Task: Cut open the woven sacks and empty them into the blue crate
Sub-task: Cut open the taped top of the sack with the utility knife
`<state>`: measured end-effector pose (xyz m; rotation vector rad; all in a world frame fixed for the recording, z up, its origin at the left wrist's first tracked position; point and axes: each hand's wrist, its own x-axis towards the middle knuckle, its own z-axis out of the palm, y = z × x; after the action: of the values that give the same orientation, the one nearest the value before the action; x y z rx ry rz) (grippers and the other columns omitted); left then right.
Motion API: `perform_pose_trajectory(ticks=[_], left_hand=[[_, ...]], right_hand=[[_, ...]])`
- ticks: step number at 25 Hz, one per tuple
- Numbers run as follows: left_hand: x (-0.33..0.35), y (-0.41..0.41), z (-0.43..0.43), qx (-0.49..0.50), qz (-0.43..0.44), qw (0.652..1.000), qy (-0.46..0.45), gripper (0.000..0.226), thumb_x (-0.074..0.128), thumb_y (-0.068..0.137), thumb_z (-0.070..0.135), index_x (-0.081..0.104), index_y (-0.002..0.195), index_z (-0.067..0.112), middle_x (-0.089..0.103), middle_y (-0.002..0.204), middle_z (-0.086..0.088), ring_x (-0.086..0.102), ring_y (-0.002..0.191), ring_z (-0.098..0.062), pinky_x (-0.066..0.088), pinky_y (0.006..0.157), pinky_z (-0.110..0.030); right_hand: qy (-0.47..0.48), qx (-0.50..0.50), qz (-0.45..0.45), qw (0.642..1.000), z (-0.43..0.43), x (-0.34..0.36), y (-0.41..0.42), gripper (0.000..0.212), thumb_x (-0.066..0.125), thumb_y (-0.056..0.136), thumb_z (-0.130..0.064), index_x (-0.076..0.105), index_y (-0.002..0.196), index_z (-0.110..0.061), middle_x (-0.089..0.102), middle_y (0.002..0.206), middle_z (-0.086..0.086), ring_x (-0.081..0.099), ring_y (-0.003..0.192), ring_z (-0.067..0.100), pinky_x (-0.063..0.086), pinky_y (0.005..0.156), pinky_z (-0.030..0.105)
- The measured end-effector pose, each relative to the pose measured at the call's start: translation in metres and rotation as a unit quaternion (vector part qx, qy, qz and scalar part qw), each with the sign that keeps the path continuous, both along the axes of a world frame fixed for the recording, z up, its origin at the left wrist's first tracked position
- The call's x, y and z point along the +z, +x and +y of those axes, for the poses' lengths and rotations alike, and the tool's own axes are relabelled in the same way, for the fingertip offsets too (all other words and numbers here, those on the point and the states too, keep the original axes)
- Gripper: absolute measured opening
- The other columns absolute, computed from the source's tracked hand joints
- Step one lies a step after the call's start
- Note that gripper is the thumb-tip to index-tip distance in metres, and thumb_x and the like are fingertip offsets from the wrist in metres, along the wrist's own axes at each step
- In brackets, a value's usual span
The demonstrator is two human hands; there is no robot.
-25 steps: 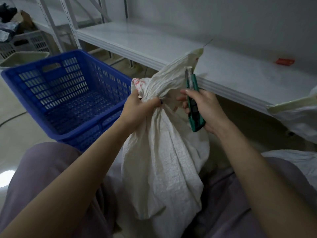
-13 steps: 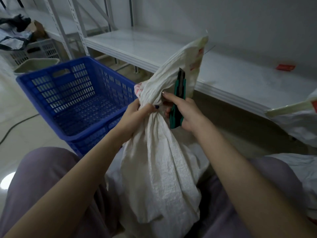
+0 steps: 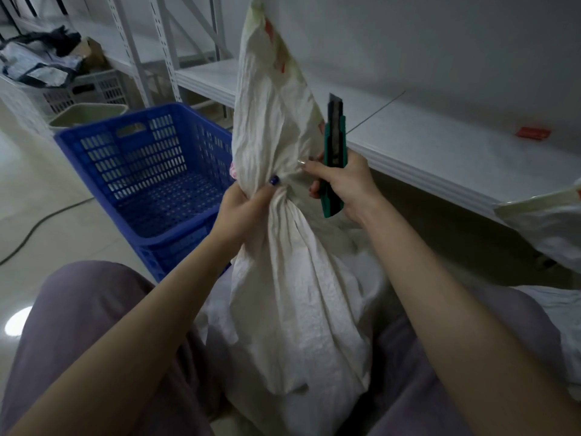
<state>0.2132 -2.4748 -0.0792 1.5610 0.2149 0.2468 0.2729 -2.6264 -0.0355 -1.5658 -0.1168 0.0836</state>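
Note:
A white woven sack (image 3: 292, 303) stands upright between my knees, its tied neck bunched at mid-height and its loose top rising high. My left hand (image 3: 242, 209) grips the bunched neck from the left. My right hand (image 3: 342, 187) holds a green utility knife (image 3: 334, 158) upright just right of the neck, blade out and pointing up, with the forefinger reaching to the sack. The blue crate (image 3: 94, 140) sits on the floor to the left and looks empty.
A white metal shelf (image 3: 440, 152) runs behind the sack, with a small red object (image 3: 533, 133) on it. Another white sack (image 3: 547, 221) lies at the right. A grey bin (image 3: 88, 113) and a white basket with clothes (image 3: 94, 88) stand beyond the crate. A cable (image 3: 37, 225) crosses the floor.
The sack has been lifted, and its top now stands much taller. The knife has turned from tilted to upright beside the neck, and the view has shifted closer.

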Motion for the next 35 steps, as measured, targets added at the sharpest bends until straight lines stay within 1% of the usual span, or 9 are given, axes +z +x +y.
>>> perform_pose_trajectory(ticks=[3,7,9,12,17,20,25,31,35], left_hand=[[0.019,-0.007,0.006,0.025,0.063,0.989,-0.135,0.024,0.058,0.090,0.035,0.062,0.104,0.015,0.068,0.097,0.001,0.065,0.092,-0.015,0.052,0.076,-0.029],[0.024,-0.015,0.003,-0.048,0.117,0.965,-0.231,0.022,0.050,0.093,0.041,0.060,0.100,0.022,0.072,0.085,0.004,0.069,0.079,-0.012,0.052,0.070,-0.031],[0.028,-0.019,0.003,-0.071,0.128,0.963,-0.226,0.021,0.048,0.094,0.042,0.059,0.094,0.023,0.074,0.080,0.004,0.069,0.074,-0.011,0.050,0.066,-0.031],[0.026,-0.014,0.010,-0.052,0.123,0.985,-0.106,0.022,0.049,0.094,0.041,0.056,0.090,0.020,0.066,0.095,0.003,0.062,0.080,-0.009,0.047,0.073,-0.029],[0.022,-0.001,0.033,0.083,0.068,0.993,0.046,0.026,0.049,0.096,0.036,0.056,0.079,0.017,0.059,0.089,-0.001,0.058,0.091,-0.020,0.047,0.085,-0.037],[0.043,0.008,0.052,0.165,0.015,0.986,0.037,0.022,0.047,0.097,0.030,0.055,0.079,0.021,0.058,0.084,0.003,0.055,0.079,-0.011,0.045,0.069,-0.024],[0.086,0.031,0.080,0.248,-0.025,0.968,0.005,0.037,0.045,0.096,0.029,0.055,0.122,0.005,0.058,0.113,-0.009,0.054,0.104,-0.020,0.042,0.083,-0.029],[0.100,0.035,0.058,0.147,-0.053,0.988,0.001,0.012,0.049,0.094,0.022,0.055,0.101,0.013,0.057,0.089,0.000,0.054,0.078,-0.012,0.045,0.067,-0.025],[0.101,0.030,0.065,0.219,-0.038,0.949,0.225,0.038,0.035,0.100,0.027,0.052,0.118,-0.001,0.055,0.110,-0.014,0.052,0.099,-0.026,0.041,0.084,-0.034]], right_hand=[[-0.015,-0.057,0.046,0.997,-0.003,-0.013,-0.004,0.024,0.074,0.080,-0.007,0.052,0.073,-0.012,0.058,0.064,0.007,0.052,0.042,0.011,0.054,0.055,0.031],[0.031,0.014,0.161,0.986,0.005,-0.026,-0.008,0.013,0.071,0.085,-0.021,0.061,0.087,-0.013,0.066,0.082,0.006,0.064,0.071,0.017,0.055,0.072,0.031],[0.096,0.044,0.211,0.972,0.007,-0.026,-0.007,0.009,0.066,0.088,-0.015,0.060,0.091,-0.009,0.064,0.071,0.006,0.061,0.057,0.013,0.054,0.057,0.024],[0.145,0.039,0.215,0.965,0.010,-0.022,-0.006,0.009,0.061,0.088,0.001,0.057,0.082,-0.004,0.054,0.051,0.004,0.045,0.033,0.005,0.041,0.037,0.015],[0.090,-0.043,0.113,0.989,-0.001,0.003,0.010,0.022,0.072,0.070,0.015,0.058,0.067,-0.002,0.058,0.052,0.007,0.047,0.033,0.009,0.041,0.040,0.018],[0.039,-0.101,0.059,0.992,-0.024,0.026,0.020,0.032,0.075,0.070,0.012,0.048,0.070,-0.007,0.056,0.062,0.010,0.047,0.037,0.011,0.044,0.041,0.020],[-0.003,-0.233,-0.032,0.972,-0.064,0.080,0.038,0.035,0.070,0.078,0.007,0.042,0.074,-0.012,0.053,0.064,0.007,0.045,0.034,0.009,0.044,0.041,0.020],[0.051,-0.230,0.006,0.972,-0.082,0.095,0.020,0.013,0.061,0.085,0.002,0.051,0.090,-0.004,0.060,0.069,0.011,0.060,0.048,0.012,0.051,0.046,0.021],[0.046,-0.285,-0.012,0.957,-0.092,0.092,0.009,0.015,0.064,0.083,-0.001,0.054,0.093,-0.004,0.063,0.066,0.009,0.058,0.042,0.010,0.050,0.047,0.022]])
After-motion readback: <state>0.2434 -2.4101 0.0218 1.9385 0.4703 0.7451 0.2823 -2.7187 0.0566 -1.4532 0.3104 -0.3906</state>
